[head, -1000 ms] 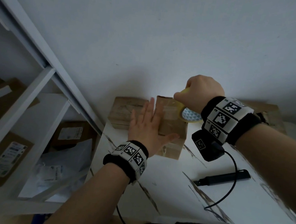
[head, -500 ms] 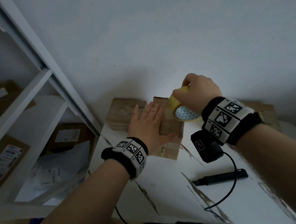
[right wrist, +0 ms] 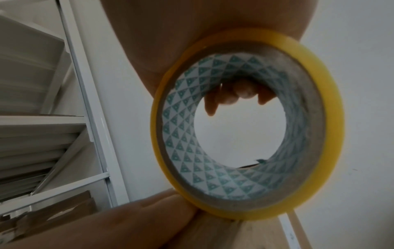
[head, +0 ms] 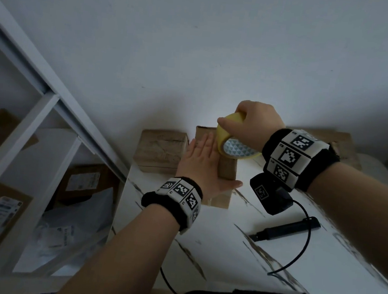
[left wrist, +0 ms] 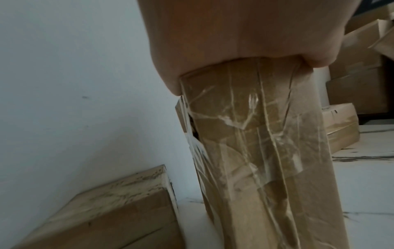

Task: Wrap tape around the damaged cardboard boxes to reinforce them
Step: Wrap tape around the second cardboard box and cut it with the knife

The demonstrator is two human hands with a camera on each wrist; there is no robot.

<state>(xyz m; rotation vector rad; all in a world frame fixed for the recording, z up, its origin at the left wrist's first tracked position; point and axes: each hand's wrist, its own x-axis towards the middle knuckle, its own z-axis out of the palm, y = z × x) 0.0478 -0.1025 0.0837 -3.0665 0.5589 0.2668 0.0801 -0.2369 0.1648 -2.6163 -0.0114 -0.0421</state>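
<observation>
We press our flat left hand (head: 204, 165) on the upright tape-wrapped brown cardboard box (head: 226, 171) to steady it while our right hand (head: 253, 124), at two o'clock of it, grips the yellow tape roll (head: 232, 141) at its top, ready to wrap.

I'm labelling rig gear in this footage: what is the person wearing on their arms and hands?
Both forearms are bare, with no sleeves or gloves. Each wrist carries a black band faced with white square tiles printed with black pixel-pattern markers; the left wrist's band is the same kind. Under the right wrist hangs a small black camera box bearing its own marker, with a thin black cable looping down from it.
</observation>
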